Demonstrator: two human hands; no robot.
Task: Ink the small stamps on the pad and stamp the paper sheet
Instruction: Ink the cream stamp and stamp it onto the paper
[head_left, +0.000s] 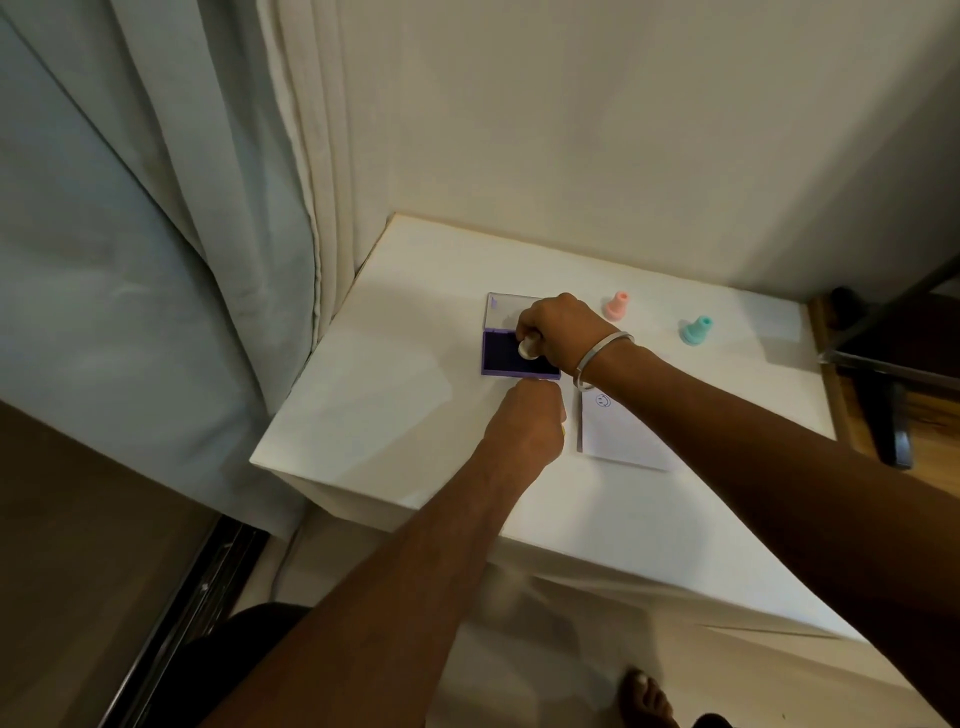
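My right hand (558, 325) pinches white stamp (530, 347) onto purple ink pad (511, 358), frame centre | left hand (530, 415) fisted below pad, contents unclear | paper sheet (618, 431) right of it

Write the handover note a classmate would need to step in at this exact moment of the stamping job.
Right hand: pressing a white stamp on the open purple ink pad.
Left hand: closed at the pad's near edge, something yellowish in it; cannot tell what.
Paper sheet: right of the left hand, one smiley print at its far end.
Pink stamp and teal stamp: standing beyond the paper, untouched.
Left: stamp white, then the others.
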